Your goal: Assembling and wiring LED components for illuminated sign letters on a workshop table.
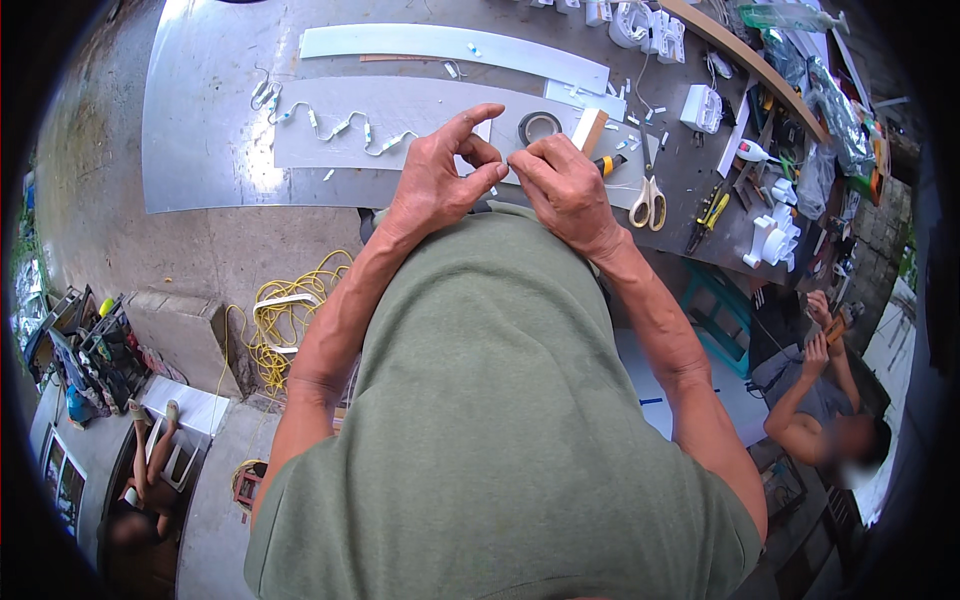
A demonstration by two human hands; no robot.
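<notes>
Over the near edge of the table, my left hand [450, 170] pinches thumb and middle finger together, its index finger stretched out. My right hand [565, 190] is closed, its fingertips almost touching the left ones. A tiny pale bit shows between the fingertips, too small to name. Leftward from my left hand runs a string of small white light modules [345, 128] on thin wire, lying on a long grey strip [300, 155]. Just past my right hand lie a roll of black tape [539, 124], a yellow and black utility knife [610, 164] and scissors [650, 200] with cream handles.
A long white strip [430, 43] lies farther back. White plastic fittings [773, 238], pliers [712, 212] and a glue bottle [752, 151] crowd the table's right side. Yellow cord [285, 320] is coiled on the floor at left. A person [820, 390] works at lower right; another sits at lower left.
</notes>
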